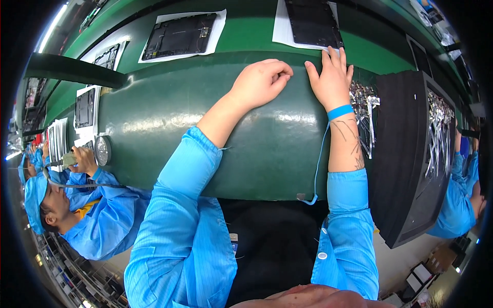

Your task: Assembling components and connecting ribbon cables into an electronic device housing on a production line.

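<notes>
My left hand point(263, 82) hovers over the green work mat point(257, 159), its fingers curled in and nothing showing in them. My right hand point(331, 77) is stretched out with fingers spread, fingertips at the near edge of a flat black panel point(316, 23) lying on a white sheet point(282, 25). A blue wrist strap point(340, 112) circles my right wrist, and its thin cord runs down to the mat's front edge. Close by my right wrist lies a bunch of small electronic parts with silvery ribbon cables point(365, 105).
Another black panel point(179, 36) lies on white paper at the far left, with more panels farther left. A black foam box point(400, 154) holding ribbon-cable parts stands at the right. A dark bar point(77, 71) crosses the left side. A co-worker in blue point(102, 220) sits at left.
</notes>
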`<state>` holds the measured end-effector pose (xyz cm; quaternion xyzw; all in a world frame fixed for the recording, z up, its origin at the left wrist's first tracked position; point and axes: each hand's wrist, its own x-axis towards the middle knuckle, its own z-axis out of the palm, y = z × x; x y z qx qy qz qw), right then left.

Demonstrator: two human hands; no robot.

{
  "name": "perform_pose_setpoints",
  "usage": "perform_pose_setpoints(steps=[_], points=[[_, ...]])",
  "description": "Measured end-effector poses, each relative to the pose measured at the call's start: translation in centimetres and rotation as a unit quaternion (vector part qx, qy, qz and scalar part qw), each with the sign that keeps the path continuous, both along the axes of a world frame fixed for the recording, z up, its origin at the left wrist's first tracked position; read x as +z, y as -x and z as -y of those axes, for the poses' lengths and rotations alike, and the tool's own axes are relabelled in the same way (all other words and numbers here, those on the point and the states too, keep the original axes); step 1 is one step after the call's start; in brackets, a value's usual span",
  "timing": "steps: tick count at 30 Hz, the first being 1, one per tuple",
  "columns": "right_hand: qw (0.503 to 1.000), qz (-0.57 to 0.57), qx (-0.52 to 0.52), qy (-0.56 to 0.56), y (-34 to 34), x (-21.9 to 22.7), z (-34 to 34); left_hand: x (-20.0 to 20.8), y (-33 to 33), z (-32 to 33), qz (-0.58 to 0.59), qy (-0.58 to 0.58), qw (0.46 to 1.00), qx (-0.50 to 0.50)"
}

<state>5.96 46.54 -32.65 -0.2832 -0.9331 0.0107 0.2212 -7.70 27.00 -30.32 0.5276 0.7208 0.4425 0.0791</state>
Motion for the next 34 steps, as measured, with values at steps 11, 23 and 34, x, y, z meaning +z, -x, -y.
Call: perform_pose_setpoints(steps=[11, 23, 34], points=[[0.987, -0.012, 0.155, 0.046, -1.8, 3.2, 1.8, 0.4, -0.2, 0.1, 0.067, -0.019, 0.997, 0.034], [0.92, -0.057, 0.324, 0.212, -3.0, 5.6, 1.6, 0.2, 0.2, -0.3, -0.119, -0.113, 0.986, 0.038], [0.881, -0.01, 0.265, 0.391, -5.5, 6.8, -0.9, 1.8, -1.6, -0.6, -0.15, -0.005, 0.981, -0.126]])
